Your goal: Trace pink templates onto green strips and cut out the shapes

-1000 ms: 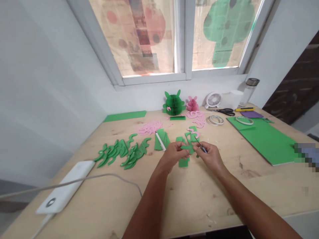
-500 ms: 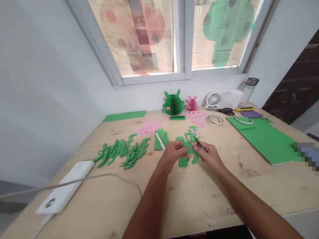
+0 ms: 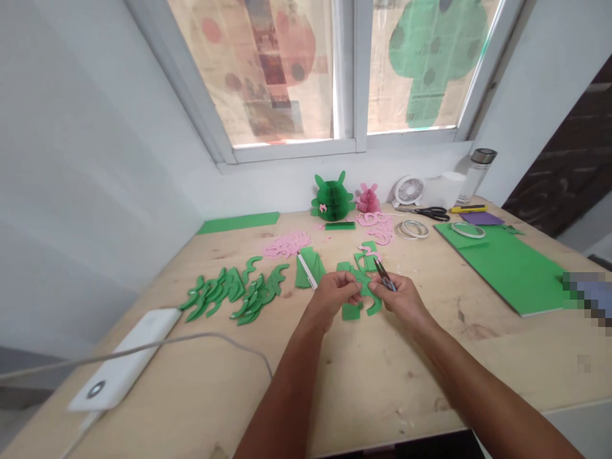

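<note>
Near the table's middle, my left hand [image 3: 338, 293] is closed in a pinch on the left edge of a curved green paper cutout [image 3: 373, 303]. My right hand [image 3: 400, 297] faces it from the right, its thumb and finger at the same cutout. In that hand lie dark-tipped tweezers [image 3: 384, 276], points upward and slightly apart. More green paper pieces [image 3: 350, 311] lie under and between the hands. A wavy pink cutout [image 3: 370, 252] rests just beyond the tweezers. To the left, a white pen [image 3: 306, 270] lies on green slips [image 3: 313, 260].
Green cutouts [image 3: 258, 299] lie heaped at left, pink ones [image 3: 287, 245] behind. A white power bank [image 3: 125, 358] with a cable stands front left. Paper figures [image 3: 332, 200], a fan [image 3: 409, 190], scissors [image 3: 433, 214], tape rolls [image 3: 412, 230] and green card [image 3: 516, 271] occupy the back and right.
The tweezers have turned slightly in my right hand, so both prongs now show apart and farther right. Both hands stay almost in place around the green cutout.
</note>
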`<move>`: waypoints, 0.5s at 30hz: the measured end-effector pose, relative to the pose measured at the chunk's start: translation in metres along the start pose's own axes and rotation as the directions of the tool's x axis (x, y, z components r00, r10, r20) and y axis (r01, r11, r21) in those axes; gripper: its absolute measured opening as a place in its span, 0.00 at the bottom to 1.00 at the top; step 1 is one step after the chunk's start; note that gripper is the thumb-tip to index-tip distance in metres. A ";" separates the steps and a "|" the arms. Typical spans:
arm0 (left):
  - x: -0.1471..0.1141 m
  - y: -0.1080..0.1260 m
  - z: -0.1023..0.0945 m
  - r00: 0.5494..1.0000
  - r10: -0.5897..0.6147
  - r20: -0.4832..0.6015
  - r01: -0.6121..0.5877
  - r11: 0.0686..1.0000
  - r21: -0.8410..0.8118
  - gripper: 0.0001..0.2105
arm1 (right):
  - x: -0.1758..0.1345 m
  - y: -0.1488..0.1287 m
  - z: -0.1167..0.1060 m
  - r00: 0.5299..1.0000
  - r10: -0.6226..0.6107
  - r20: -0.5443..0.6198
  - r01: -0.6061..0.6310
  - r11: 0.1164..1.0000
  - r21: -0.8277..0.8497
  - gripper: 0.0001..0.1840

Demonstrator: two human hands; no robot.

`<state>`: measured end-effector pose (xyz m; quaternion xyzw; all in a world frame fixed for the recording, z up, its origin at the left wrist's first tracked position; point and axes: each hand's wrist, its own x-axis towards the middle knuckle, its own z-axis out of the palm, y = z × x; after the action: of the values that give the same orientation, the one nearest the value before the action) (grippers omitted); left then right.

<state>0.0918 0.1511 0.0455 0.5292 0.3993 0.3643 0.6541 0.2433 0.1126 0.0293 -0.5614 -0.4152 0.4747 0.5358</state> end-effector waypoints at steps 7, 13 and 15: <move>0.000 0.000 0.000 1.000 -0.003 -0.001 0.003 1.000 -0.008 0.09 | 0.000 -0.001 0.002 0.999 0.040 -0.011 -0.039 0.997 0.065 0.20; 0.000 0.000 0.001 1.000 0.004 -0.006 -0.004 1.000 -0.012 0.08 | -0.001 -0.002 0.003 0.999 0.040 -0.011 -0.039 0.995 0.087 0.22; 0.000 0.000 0.000 1.000 -0.003 -0.006 0.003 1.000 -0.017 0.08 | 0.000 -0.001 0.003 0.999 0.037 -0.011 -0.036 0.996 0.080 0.22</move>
<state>0.0922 0.1511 0.0456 0.5219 0.3989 0.3682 0.6580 0.2401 0.1130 0.0304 -0.5501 -0.3824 0.4972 0.5514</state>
